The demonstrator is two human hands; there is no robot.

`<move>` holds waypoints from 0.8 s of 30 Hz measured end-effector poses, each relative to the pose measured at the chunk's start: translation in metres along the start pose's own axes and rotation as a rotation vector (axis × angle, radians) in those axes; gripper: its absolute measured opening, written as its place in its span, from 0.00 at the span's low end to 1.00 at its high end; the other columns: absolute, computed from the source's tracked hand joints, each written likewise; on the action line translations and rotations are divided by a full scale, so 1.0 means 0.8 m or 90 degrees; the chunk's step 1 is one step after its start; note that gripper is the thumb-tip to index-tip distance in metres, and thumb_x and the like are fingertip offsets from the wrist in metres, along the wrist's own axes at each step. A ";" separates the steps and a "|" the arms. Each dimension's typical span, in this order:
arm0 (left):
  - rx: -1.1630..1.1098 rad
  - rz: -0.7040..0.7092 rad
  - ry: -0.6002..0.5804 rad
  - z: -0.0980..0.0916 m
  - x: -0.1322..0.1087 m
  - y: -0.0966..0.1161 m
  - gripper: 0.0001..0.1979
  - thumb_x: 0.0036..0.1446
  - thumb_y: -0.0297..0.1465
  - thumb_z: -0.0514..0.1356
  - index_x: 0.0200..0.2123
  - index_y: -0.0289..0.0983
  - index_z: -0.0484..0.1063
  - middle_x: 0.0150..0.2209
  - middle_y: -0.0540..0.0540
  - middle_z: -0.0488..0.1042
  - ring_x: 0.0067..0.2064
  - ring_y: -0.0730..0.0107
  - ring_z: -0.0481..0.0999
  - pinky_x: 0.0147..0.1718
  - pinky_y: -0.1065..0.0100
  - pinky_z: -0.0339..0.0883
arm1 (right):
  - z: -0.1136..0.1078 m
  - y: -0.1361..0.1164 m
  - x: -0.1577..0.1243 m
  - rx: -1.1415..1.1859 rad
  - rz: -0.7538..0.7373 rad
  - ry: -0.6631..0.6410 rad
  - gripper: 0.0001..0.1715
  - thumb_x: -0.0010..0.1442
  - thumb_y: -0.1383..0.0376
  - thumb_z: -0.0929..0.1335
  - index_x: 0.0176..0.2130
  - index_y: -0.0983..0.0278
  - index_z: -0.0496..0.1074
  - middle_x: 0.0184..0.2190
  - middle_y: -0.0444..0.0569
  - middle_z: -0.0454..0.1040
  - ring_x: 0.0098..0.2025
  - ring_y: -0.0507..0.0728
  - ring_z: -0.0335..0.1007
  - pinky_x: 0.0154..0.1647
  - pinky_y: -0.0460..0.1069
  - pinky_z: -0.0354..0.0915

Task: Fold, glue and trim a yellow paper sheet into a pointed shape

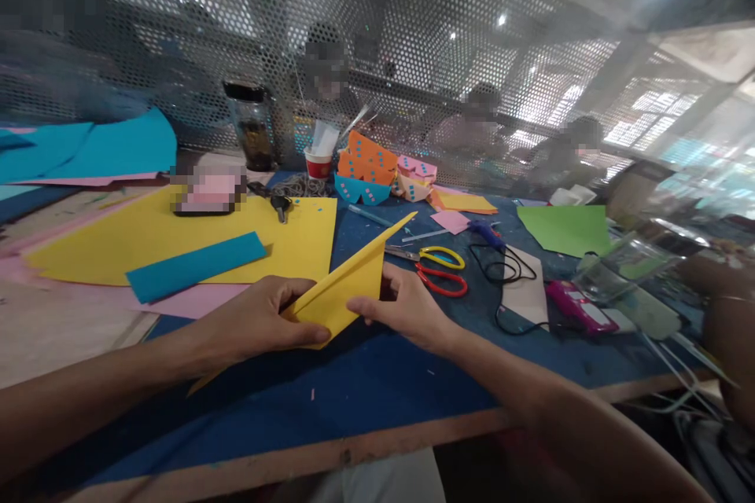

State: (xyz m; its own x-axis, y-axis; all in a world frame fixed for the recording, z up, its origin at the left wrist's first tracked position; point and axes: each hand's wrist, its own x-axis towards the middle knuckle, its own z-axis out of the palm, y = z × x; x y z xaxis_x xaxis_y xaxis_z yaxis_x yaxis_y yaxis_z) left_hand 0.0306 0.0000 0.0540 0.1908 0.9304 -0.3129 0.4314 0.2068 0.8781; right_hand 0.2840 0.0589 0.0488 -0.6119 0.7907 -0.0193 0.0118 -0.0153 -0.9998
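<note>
A folded piece of yellow paper [354, 283] is held in both hands, tilted up above the blue tabletop [377, 401]. My left hand [283, 314] grips its lower left part, thumb along the near face. On its right edge, my right hand [406, 302] pinches the paper between thumb and fingers. A strip of the same yellow shows below my left wrist. Just beyond my right hand lie scissors [442, 271] with one yellow and one red handle loop. A blue paper strip [197, 266] rests on a large yellow sheet [300, 244] to the left.
Behind stand a dark-lidded bottle [251, 130], a red-and-white cup [318, 163] and dotted orange paper pieces [366, 161]. Rightward lie a blue glue gun [485, 233] with black cord, green paper [566, 228], a magenta power strip [581, 306] and a clear container [634, 259]. Another person's arm is far right.
</note>
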 end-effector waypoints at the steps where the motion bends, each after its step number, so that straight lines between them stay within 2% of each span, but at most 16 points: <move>1: 0.005 0.003 0.008 0.000 0.000 0.000 0.25 0.38 0.51 0.80 0.38 0.43 0.88 0.31 0.52 0.83 0.31 0.65 0.75 0.28 0.71 0.64 | -0.001 0.000 0.000 -0.002 -0.001 -0.008 0.37 0.49 0.45 0.93 0.44 0.60 0.80 0.37 0.43 0.84 0.33 0.54 0.75 0.37 0.51 0.76; 5: 0.026 0.017 0.027 -0.001 -0.001 0.000 0.27 0.40 0.53 0.79 0.40 0.43 0.91 0.33 0.50 0.85 0.33 0.61 0.77 0.29 0.69 0.66 | -0.002 0.003 0.001 -0.014 -0.005 -0.015 0.36 0.51 0.44 0.92 0.43 0.59 0.80 0.36 0.43 0.83 0.33 0.54 0.75 0.38 0.51 0.77; 10: 0.101 0.055 0.062 -0.007 -0.001 -0.002 0.25 0.44 0.56 0.78 0.38 0.44 0.90 0.29 0.51 0.82 0.30 0.61 0.75 0.27 0.67 0.62 | -0.003 0.005 0.003 -0.045 -0.014 0.003 0.36 0.53 0.43 0.91 0.44 0.60 0.80 0.36 0.43 0.83 0.33 0.55 0.75 0.39 0.52 0.77; 11: 0.115 0.070 0.071 -0.009 -0.001 -0.003 0.25 0.46 0.57 0.77 0.38 0.44 0.90 0.29 0.50 0.82 0.30 0.59 0.77 0.27 0.66 0.63 | -0.003 0.004 0.003 -0.051 -0.018 0.012 0.36 0.53 0.42 0.91 0.44 0.60 0.80 0.36 0.43 0.82 0.33 0.55 0.75 0.39 0.52 0.77; 13: 0.128 0.110 0.111 -0.012 0.000 -0.006 0.27 0.49 0.59 0.77 0.41 0.45 0.91 0.33 0.47 0.87 0.35 0.52 0.84 0.32 0.63 0.71 | -0.005 0.002 0.003 -0.065 -0.030 0.039 0.36 0.54 0.41 0.90 0.44 0.60 0.80 0.36 0.44 0.83 0.33 0.55 0.75 0.40 0.52 0.78; 16: 0.122 0.233 0.251 -0.017 -0.003 -0.010 0.31 0.54 0.59 0.78 0.53 0.47 0.92 0.52 0.41 0.94 0.54 0.39 0.91 0.51 0.54 0.85 | -0.010 -0.001 0.005 -0.091 -0.053 0.096 0.35 0.55 0.39 0.89 0.42 0.59 0.79 0.37 0.45 0.84 0.33 0.56 0.77 0.40 0.53 0.78; 18: 0.157 0.372 0.363 -0.020 -0.011 -0.012 0.27 0.60 0.53 0.79 0.58 0.49 0.92 0.61 0.41 0.92 0.63 0.38 0.89 0.64 0.50 0.83 | -0.014 -0.001 0.006 -0.100 -0.066 0.137 0.34 0.56 0.39 0.88 0.42 0.59 0.79 0.36 0.45 0.83 0.34 0.57 0.79 0.40 0.53 0.77; 20: 0.203 0.524 0.430 -0.019 -0.023 -0.013 0.18 0.65 0.43 0.79 0.57 0.51 0.92 0.59 0.44 0.93 0.63 0.44 0.89 0.69 0.51 0.79 | -0.016 0.000 0.008 -0.100 -0.075 0.174 0.34 0.56 0.40 0.87 0.42 0.59 0.79 0.35 0.45 0.84 0.34 0.58 0.80 0.40 0.53 0.77; 22: 0.194 0.594 0.409 -0.011 -0.034 -0.014 0.10 0.67 0.37 0.79 0.51 0.54 0.94 0.49 0.48 0.94 0.52 0.51 0.92 0.62 0.57 0.82 | -0.018 0.001 0.009 -0.096 -0.081 0.207 0.33 0.57 0.41 0.87 0.43 0.60 0.80 0.35 0.46 0.85 0.34 0.59 0.81 0.40 0.53 0.77; 23: 0.166 0.545 0.336 -0.005 -0.038 -0.015 0.05 0.69 0.38 0.78 0.47 0.54 0.94 0.43 0.49 0.94 0.47 0.55 0.91 0.56 0.60 0.83 | -0.018 0.001 0.010 -0.096 -0.086 0.221 0.32 0.57 0.41 0.87 0.43 0.60 0.80 0.35 0.47 0.86 0.34 0.59 0.81 0.40 0.53 0.77; 24: 0.104 0.456 0.267 0.003 -0.039 -0.017 0.03 0.72 0.41 0.77 0.43 0.53 0.94 0.38 0.49 0.92 0.40 0.58 0.90 0.48 0.63 0.84 | -0.018 0.002 0.010 -0.098 -0.093 0.232 0.31 0.58 0.42 0.87 0.42 0.60 0.80 0.34 0.47 0.86 0.35 0.60 0.82 0.40 0.53 0.77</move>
State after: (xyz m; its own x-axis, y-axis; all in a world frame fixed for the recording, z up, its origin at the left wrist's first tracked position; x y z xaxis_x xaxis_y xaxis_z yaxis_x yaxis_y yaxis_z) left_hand 0.0210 -0.0330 0.0508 0.1371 0.8618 0.4884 0.4596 -0.4921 0.7393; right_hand 0.2906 0.0739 0.0474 -0.2959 0.9431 0.1517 0.0807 0.1829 -0.9798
